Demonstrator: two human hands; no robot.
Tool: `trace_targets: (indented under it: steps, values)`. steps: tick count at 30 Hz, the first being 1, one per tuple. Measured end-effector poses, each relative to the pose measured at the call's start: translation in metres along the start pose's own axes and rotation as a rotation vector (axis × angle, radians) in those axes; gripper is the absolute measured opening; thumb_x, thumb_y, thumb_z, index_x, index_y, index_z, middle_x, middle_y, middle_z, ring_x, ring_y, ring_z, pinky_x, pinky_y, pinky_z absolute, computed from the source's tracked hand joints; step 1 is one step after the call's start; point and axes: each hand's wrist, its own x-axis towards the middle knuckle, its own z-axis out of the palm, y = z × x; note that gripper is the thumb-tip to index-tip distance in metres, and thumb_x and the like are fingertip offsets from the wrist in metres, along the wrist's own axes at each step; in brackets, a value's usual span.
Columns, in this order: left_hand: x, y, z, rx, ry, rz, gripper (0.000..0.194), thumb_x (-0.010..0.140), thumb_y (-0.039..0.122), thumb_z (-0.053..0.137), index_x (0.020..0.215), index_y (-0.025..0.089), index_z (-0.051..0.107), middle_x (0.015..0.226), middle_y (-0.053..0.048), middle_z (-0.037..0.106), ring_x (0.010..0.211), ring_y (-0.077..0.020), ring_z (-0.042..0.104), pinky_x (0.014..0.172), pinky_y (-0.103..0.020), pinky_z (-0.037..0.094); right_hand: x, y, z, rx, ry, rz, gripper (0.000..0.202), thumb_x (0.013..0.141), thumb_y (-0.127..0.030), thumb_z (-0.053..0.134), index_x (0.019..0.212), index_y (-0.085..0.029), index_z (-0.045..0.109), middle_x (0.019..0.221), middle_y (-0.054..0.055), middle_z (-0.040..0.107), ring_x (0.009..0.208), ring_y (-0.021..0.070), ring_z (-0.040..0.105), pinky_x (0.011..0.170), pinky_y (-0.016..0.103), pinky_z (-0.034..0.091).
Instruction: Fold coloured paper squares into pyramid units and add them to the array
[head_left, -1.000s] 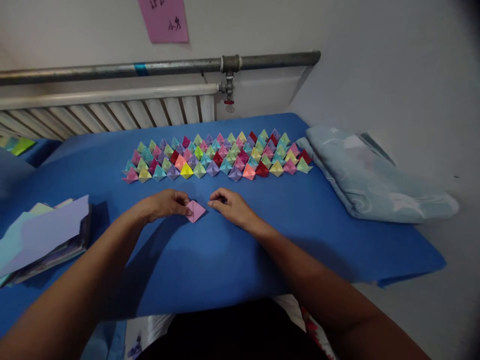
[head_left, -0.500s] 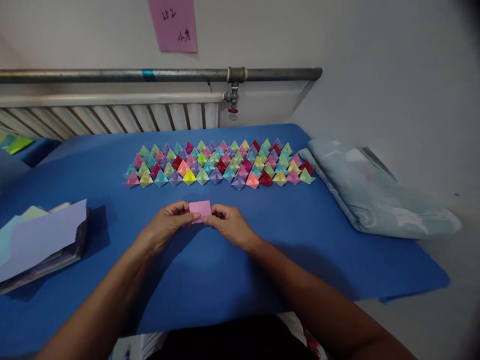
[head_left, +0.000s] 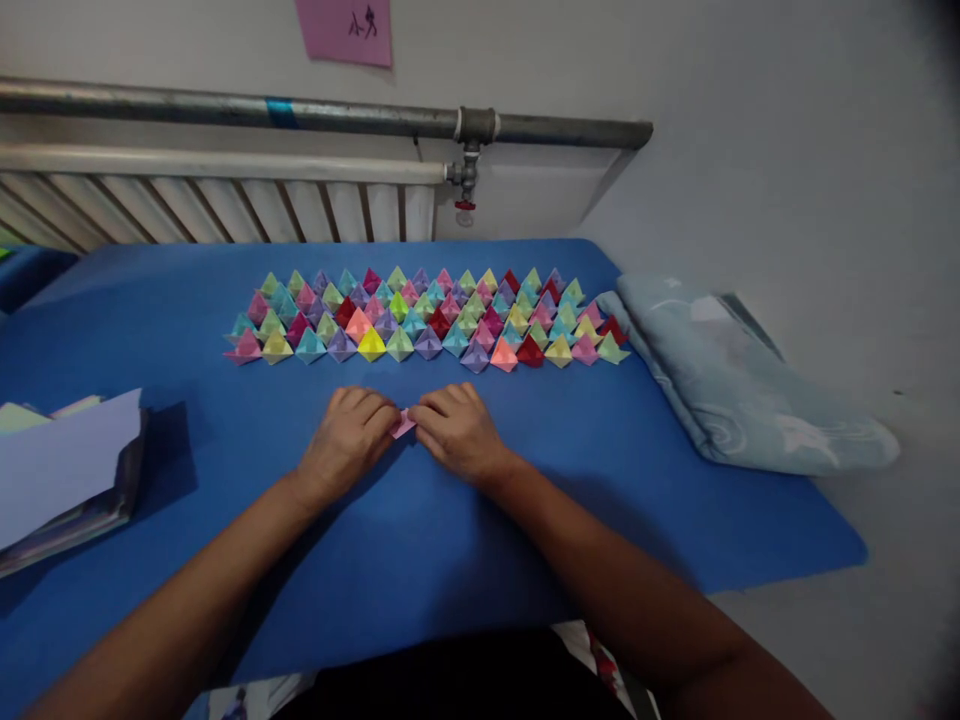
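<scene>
Pinching a pink paper (head_left: 403,424), left hand (head_left: 351,440) and right hand (head_left: 456,434) fingers pressed together; blue table (head_left: 465,520)

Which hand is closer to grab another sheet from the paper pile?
Probably the left hand. The paper pile lies on its side of the blue table, while the right hand sits farther away. Both pinch the pink paper.

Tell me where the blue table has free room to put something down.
Bare blue table lies between the hands and the near edge, and between the paper stack and the left hand. The folded paper shapes crowd the back.
</scene>
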Motion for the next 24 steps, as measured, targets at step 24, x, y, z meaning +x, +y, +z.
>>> trace_targets:
  steps: [24]
  values:
    - [-0.023, 0.014, 0.001, 0.013, -0.043, 0.033, 0.022, 0.099, 0.014, 0.048, 0.102, 0.017, 0.069, 0.108, -0.008, 0.076, 0.092, -0.0204, 0.068, 0.098, -0.046, 0.042, -0.012, -0.002, -0.014, -0.044, -0.331, -0.022, 0.038, 0.098, -0.015, 0.048, 0.128, -0.029, 0.067, 0.122, 0.013, 0.064, 0.101, 0.0258, 0.051, 0.084, 0.042, 0.033]
